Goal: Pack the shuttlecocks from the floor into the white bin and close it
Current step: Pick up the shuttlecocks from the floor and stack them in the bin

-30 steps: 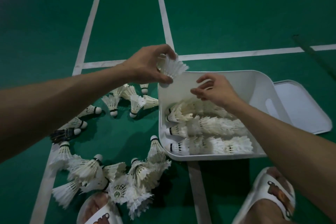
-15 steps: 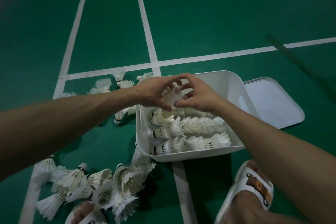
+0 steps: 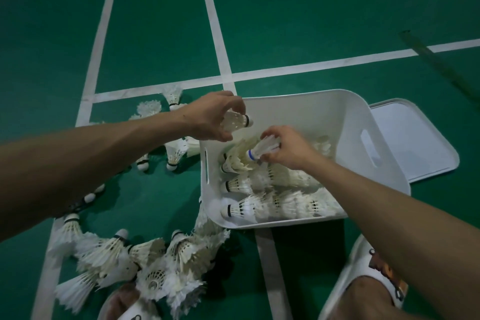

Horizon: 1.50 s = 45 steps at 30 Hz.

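The white bin (image 3: 306, 109) stands open on the green court floor, with rows of stacked shuttlecocks (image 3: 272, 205) lying inside. My left hand (image 3: 210, 117) hovers over the bin's left rim and grips a white shuttlecock (image 3: 237, 122), cork pointing right. My right hand (image 3: 288, 148) is inside the bin, pinching a shuttlecock with a blue band (image 3: 262, 150) above the rows. The bin's white lid (image 3: 415, 138) lies flat on the floor to the right. Several loose shuttlecocks (image 3: 145, 267) are heaped on the floor at lower left.
More shuttlecocks (image 3: 171, 96) lie behind my left forearm near the white court lines (image 3: 223, 60). My feet in white slippers (image 3: 368, 283) stand at the bottom edge, one beside the pile (image 3: 130, 306). A dark strip (image 3: 436, 60) crosses the floor at upper right.
My hands have parted: the right one took a blue-banded shuttlecock down into the bin, and the left drew back to the rim still holding a shuttlecock.
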{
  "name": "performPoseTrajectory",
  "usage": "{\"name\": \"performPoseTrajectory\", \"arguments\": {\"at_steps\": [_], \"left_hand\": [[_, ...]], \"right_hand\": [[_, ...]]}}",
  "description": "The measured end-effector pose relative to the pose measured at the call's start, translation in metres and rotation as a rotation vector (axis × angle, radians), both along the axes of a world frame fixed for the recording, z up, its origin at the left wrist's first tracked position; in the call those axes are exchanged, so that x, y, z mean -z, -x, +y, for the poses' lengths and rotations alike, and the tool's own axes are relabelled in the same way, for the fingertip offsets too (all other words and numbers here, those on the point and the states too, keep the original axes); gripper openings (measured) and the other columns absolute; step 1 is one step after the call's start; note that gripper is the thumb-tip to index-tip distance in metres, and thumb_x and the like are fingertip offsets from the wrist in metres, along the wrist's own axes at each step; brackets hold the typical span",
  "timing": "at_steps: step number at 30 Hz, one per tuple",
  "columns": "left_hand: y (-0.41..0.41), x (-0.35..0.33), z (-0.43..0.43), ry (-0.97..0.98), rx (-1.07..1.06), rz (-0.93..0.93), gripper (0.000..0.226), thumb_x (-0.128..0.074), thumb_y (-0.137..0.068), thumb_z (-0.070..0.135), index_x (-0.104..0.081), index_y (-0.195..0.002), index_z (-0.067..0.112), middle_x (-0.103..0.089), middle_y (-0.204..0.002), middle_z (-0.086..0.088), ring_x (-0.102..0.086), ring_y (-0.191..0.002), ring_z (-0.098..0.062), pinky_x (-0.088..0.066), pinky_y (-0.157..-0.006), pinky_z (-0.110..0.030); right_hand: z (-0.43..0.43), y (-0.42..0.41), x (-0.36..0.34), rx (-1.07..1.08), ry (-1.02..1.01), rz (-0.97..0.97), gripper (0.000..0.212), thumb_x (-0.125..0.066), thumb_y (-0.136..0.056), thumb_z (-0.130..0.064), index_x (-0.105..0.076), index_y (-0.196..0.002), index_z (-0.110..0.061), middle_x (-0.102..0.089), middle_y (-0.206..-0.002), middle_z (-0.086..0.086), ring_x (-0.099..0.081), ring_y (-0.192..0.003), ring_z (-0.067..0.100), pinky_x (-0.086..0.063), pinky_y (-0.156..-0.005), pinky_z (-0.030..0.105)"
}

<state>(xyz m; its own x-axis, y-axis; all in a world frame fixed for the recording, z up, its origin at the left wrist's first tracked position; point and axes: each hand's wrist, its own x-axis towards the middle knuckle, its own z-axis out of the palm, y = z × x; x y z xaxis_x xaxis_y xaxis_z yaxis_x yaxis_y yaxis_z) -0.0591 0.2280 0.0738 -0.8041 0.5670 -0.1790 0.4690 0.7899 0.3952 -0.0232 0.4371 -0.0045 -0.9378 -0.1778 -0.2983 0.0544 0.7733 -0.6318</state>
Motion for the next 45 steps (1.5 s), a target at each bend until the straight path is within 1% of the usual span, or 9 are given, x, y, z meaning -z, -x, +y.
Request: {"name": "performPoseTrajectory", "arguments": {"at_steps": [7, 10, 22, 24, 29, 32, 39, 42, 45], "left_hand": [[-0.002, 0.003, -0.006, -0.028, -0.007, -0.010, 0.052, -0.080, -0.073, 0.016, -0.055, -0.118, 0.015, -0.057, -0.119, -0.002, -0.049, -0.096, -0.012, -0.043, -0.080, -0.023], [-0.001, 0.002, -0.006, -0.046, -0.024, -0.022, 0.055, -0.082, -0.071, 0.018, -0.054, -0.119, 0.016, -0.057, -0.120, -0.002, -0.048, -0.097, -0.011, -0.039, -0.078, -0.021], [-0.008, 0.008, -0.001, -0.030, -0.061, -0.101, 0.060, -0.083, -0.069, 0.015, -0.053, -0.121, 0.017, -0.057, -0.120, -0.003, -0.055, -0.092, -0.012, -0.043, -0.073, -0.016], [-0.006, 0.009, 0.005, -0.037, -0.067, -0.132, 0.061, -0.083, -0.069, 0.016, -0.052, -0.122, 0.019, -0.060, -0.121, -0.003, -0.057, -0.092, -0.014, -0.045, -0.075, -0.020], [-0.004, 0.009, 0.032, 0.022, -0.057, -0.095, 0.068, -0.081, -0.071, 0.036, -0.044, -0.127, 0.024, -0.060, -0.121, -0.001, -0.057, -0.103, -0.022, -0.048, -0.088, -0.036], [-0.004, 0.009, 0.048, -0.044, -0.110, -0.107, 0.068, -0.076, -0.075, 0.045, -0.038, -0.125, 0.020, -0.061, -0.117, -0.003, -0.059, -0.094, -0.021, -0.045, -0.069, -0.029], [-0.010, 0.024, 0.055, -0.259, -0.206, -0.266, 0.063, -0.069, -0.080, 0.046, -0.038, -0.123, 0.013, -0.053, -0.130, -0.009, -0.061, -0.101, -0.019, -0.054, -0.088, -0.038], [-0.007, 0.030, 0.044, -0.073, -0.076, -0.172, 0.066, -0.071, -0.080, 0.044, -0.039, -0.130, 0.014, -0.047, -0.134, -0.007, -0.052, -0.106, -0.014, -0.047, -0.086, -0.024], [-0.007, 0.043, 0.034, 0.259, 0.098, -0.236, 0.086, -0.081, -0.072, 0.036, -0.031, -0.141, 0.024, -0.039, -0.139, -0.003, -0.046, -0.116, -0.019, -0.044, -0.095, -0.031]], "right_hand": [[-0.020, -0.002, 0.015, 0.001, -0.005, -0.071, 0.071, -0.087, -0.067, -0.030, -0.053, -0.129, -0.023, -0.053, -0.109, -0.004, -0.054, -0.097, 0.015, -0.044, -0.089, 0.025], [-0.021, 0.002, 0.016, 0.074, 0.102, -0.158, 0.085, -0.092, -0.056, -0.026, -0.052, -0.131, -0.023, -0.059, -0.121, 0.003, -0.060, -0.103, 0.021, -0.051, -0.096, 0.038], [-0.004, 0.006, 0.001, -0.038, 0.034, -0.187, 0.091, -0.090, -0.058, -0.024, -0.046, -0.137, -0.024, -0.054, -0.128, 0.002, -0.061, -0.101, 0.021, -0.056, -0.087, 0.037], [0.002, 0.007, -0.014, 0.039, 0.093, -0.134, 0.088, -0.089, -0.059, -0.023, -0.046, -0.136, -0.026, -0.054, -0.127, 0.001, -0.059, -0.102, 0.018, -0.057, -0.078, 0.030], [0.000, -0.001, -0.046, 0.012, 0.246, 0.042, 0.100, -0.091, -0.054, -0.019, -0.040, -0.138, -0.032, -0.055, -0.125, -0.002, -0.056, -0.111, 0.012, -0.054, -0.091, 0.036], [-0.006, -0.005, -0.049, -0.001, 0.290, 0.013, 0.109, -0.091, -0.058, -0.012, -0.029, -0.144, -0.038, -0.054, -0.120, -0.002, -0.062, -0.100, 0.015, -0.058, -0.083, 0.037], [0.016, -0.008, -0.043, -0.020, 0.131, 0.075, 0.099, -0.086, -0.068, -0.015, -0.026, -0.141, -0.042, -0.057, -0.100, -0.002, -0.065, -0.081, 0.016, -0.060, -0.066, 0.035], [0.031, -0.008, -0.035, 0.086, 0.081, 0.086, 0.091, -0.080, -0.071, -0.012, -0.027, -0.139, -0.043, -0.056, -0.095, 0.002, -0.064, -0.071, 0.020, -0.057, -0.059, 0.032], [0.038, -0.007, -0.025, 0.145, 0.144, 0.039, 0.076, -0.075, -0.073, -0.011, -0.038, -0.134, -0.041, -0.050, -0.106, 0.001, -0.060, -0.074, 0.018, -0.055, -0.054, 0.027]]}}
